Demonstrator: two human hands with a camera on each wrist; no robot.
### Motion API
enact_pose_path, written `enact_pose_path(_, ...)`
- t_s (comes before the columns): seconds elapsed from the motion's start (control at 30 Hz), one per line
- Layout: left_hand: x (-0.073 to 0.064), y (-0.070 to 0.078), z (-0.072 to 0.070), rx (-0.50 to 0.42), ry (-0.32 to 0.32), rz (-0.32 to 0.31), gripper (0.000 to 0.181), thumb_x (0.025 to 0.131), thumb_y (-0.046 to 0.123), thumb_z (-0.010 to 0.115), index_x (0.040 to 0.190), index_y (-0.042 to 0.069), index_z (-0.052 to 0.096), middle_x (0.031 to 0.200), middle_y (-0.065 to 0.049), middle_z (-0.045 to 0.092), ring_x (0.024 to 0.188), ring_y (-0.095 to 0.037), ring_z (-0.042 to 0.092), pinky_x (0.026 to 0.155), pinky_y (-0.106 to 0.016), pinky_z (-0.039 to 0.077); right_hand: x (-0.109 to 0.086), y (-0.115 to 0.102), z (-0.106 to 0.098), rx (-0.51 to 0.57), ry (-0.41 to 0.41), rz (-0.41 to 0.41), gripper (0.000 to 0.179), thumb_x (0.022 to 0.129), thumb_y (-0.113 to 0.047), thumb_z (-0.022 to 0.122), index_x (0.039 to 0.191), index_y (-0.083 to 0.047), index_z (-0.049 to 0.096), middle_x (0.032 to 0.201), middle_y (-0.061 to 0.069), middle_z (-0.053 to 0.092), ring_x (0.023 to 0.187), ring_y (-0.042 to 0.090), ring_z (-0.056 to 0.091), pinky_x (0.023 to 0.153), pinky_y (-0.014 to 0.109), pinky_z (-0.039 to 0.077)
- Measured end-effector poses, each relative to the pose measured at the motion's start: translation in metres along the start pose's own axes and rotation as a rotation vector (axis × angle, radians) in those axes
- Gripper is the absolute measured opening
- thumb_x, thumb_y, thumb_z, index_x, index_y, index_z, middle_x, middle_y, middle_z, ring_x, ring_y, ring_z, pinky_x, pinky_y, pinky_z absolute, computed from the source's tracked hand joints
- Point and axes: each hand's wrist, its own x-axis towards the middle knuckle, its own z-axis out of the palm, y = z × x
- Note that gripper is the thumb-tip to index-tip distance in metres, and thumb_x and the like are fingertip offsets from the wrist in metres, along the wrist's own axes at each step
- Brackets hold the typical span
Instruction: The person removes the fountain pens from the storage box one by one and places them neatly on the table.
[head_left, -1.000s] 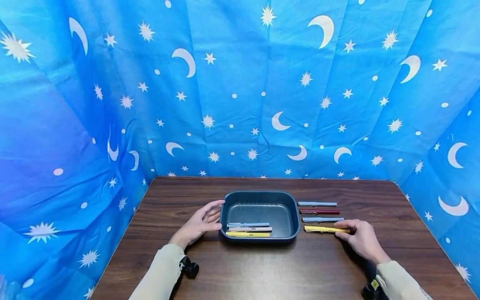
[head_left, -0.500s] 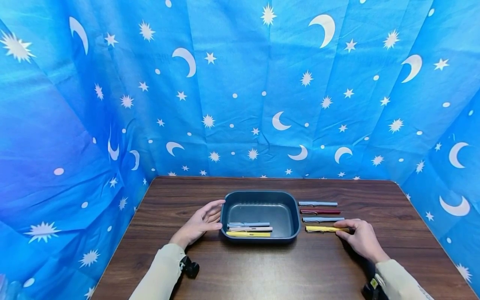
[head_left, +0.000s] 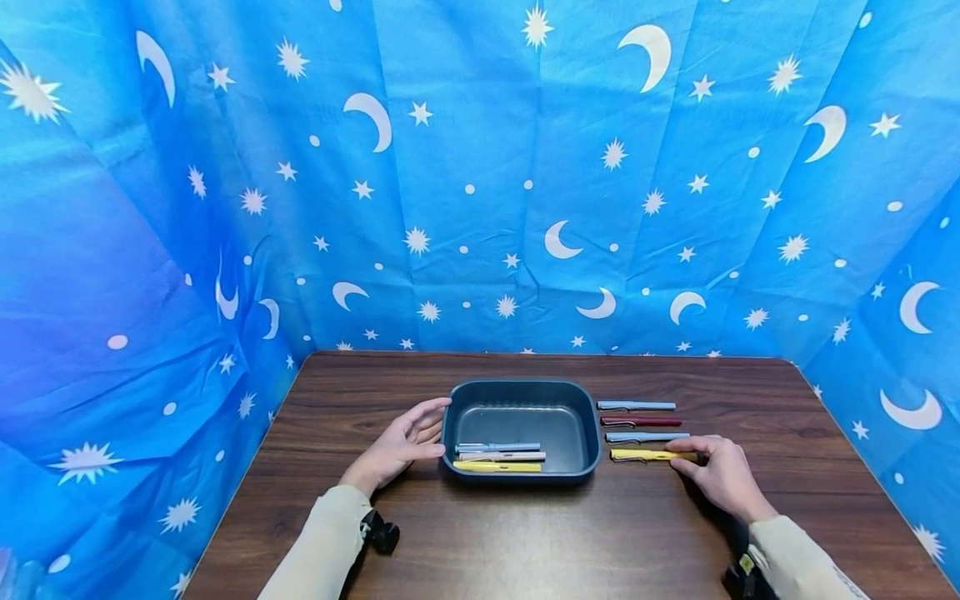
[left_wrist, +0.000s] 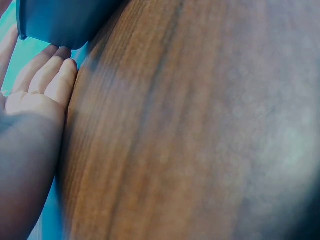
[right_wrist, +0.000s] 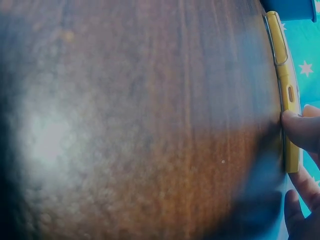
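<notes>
My right hand (head_left: 723, 475) pinches the back end of a yellow pen (head_left: 637, 455) between thumb and fingers. The pen lies on the table, its wire-clip cap toward the left; in the right wrist view the thumb presses on the yellow barrel (right_wrist: 290, 100). At the left end of a dark blue-green rectangular bin (head_left: 517, 417), my left hand (head_left: 397, 446) touches the wall with extended fingers and thumb. Fingertips meet the bin's side (left_wrist: 65, 25) in the left wrist view. Inside the bin lie a yellow pen (head_left: 497, 467), a pale pinkish pen (head_left: 502, 457) and a blue-grey pen (head_left: 498, 447).
Right of the bin, a light blue pen (head_left: 648, 437), a dark red pen (head_left: 642, 422) and another light blue pen (head_left: 637, 406) lie in a row behind the yellow one. The brown wooden table (head_left: 525, 533) meets a blue star-and-moon curtain (head_left: 480, 208) at the back.
</notes>
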Motion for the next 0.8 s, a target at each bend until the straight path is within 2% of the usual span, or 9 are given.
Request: enact_pose_path(0.8,0.0011,0.0007,0.0013,-0.009,0.003,0.004,0.074,0.096,0.007,0.076,0.160,0.024,0.042,0.168,-0.008,0.038,0.155,-0.028,0.036,0.123,-0.040,0.035,-0.0006,0.0014,0.0018,0.001,0.025,0.014,0.022,0.086,-0.004,0.086,0.106,-0.011,0.084,0.106,0.010,0.080,0.109,0.041,0.070,0.092,0.062,0.055)
